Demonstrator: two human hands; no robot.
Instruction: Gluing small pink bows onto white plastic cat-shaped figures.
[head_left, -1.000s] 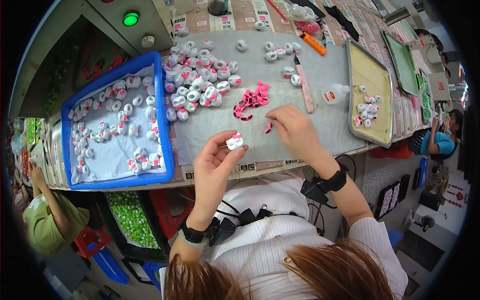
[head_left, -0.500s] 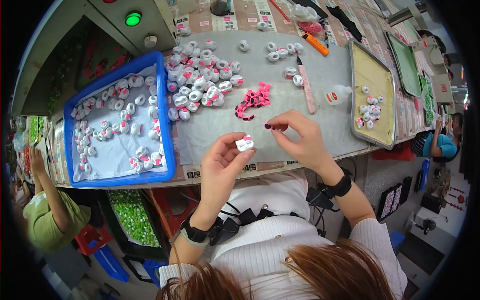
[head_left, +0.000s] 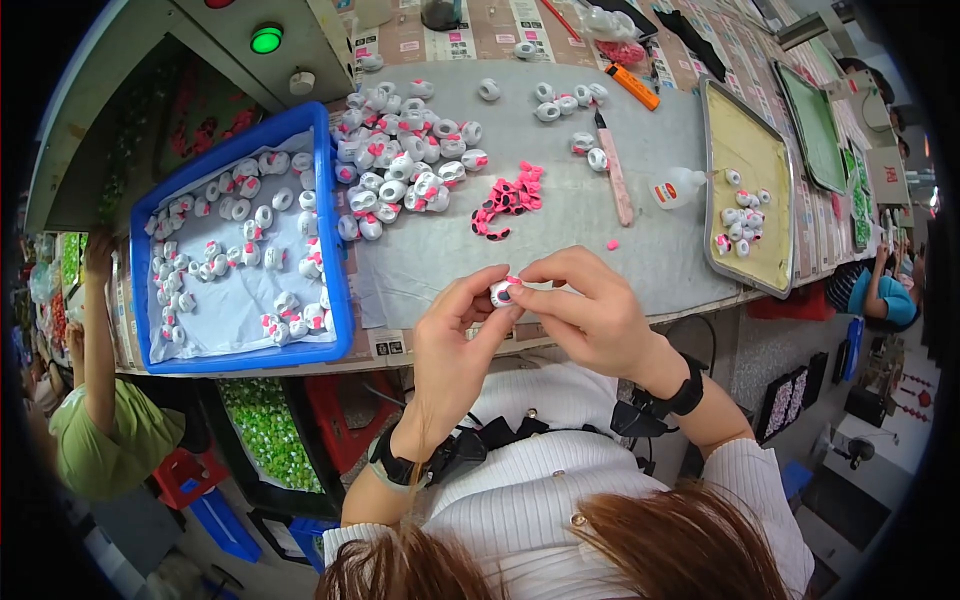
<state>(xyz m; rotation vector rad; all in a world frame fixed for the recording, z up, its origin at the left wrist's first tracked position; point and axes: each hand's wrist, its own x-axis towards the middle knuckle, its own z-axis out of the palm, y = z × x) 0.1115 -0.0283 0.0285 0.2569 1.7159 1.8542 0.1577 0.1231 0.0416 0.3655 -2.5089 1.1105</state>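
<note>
Small white piece [head_left: 503, 292], pinched between left hand [head_left: 452, 345] and right hand [head_left: 590, 312] above the table's near edge; mostly hidden by fingertips, its pink mark apparently a sticker. Beyond: pink sticker pile [head_left: 508, 197], heap of white pieces [head_left: 400, 170], blue tray [head_left: 337, 250], yellow tray [head_left: 745, 160].

A row of rectangular printed labels [head_left: 440, 25], tan with white and red patches, is seen along the bench's far edge at 12 o'clock. A small white label [head_left: 388, 346] is fixed to the near edge at 6 o'clock.
</note>
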